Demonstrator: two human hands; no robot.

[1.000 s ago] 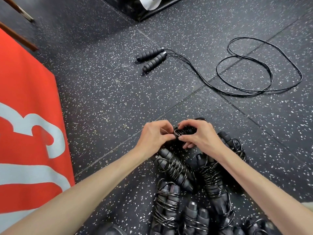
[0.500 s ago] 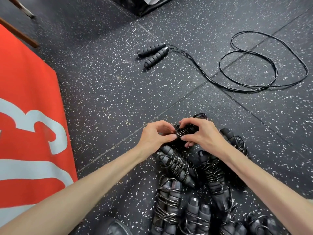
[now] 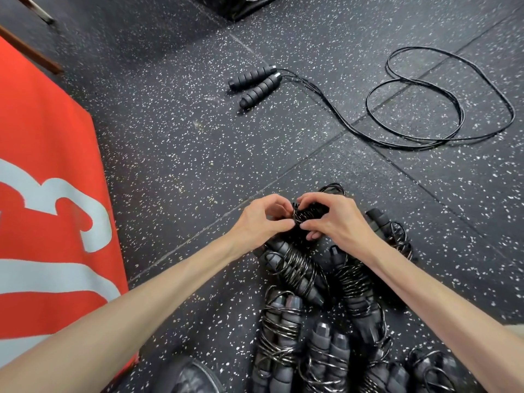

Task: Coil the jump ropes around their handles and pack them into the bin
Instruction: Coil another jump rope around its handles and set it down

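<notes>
My left hand [image 3: 259,219] and my right hand [image 3: 336,219] meet just above the floor, both gripping a black jump rope [image 3: 307,212] whose cord is wound tightly round its handles. Fingertips pinch the coils; the handles are mostly hidden under my fingers. Below my hands lies a pile of coiled jump ropes [image 3: 295,270] with grey foam handles, several of them. Farther off on the floor, an uncoiled jump rope has its two black handles [image 3: 255,83] side by side and its loose cord [image 3: 442,97] spread in loops to the right. No bin is in view.
The floor is black speckled rubber tile [image 3: 175,143]. A red panel with pale lettering [image 3: 48,194] fills the left side. A dark box edge [image 3: 241,9] sits at the top. A dark shoe tip [image 3: 190,375] shows at the bottom edge.
My hands have stayed together on the coiled rope, with fingers shifting slightly over the windings. The view has tilted a little, so the far rope sits lower in the frame.
</notes>
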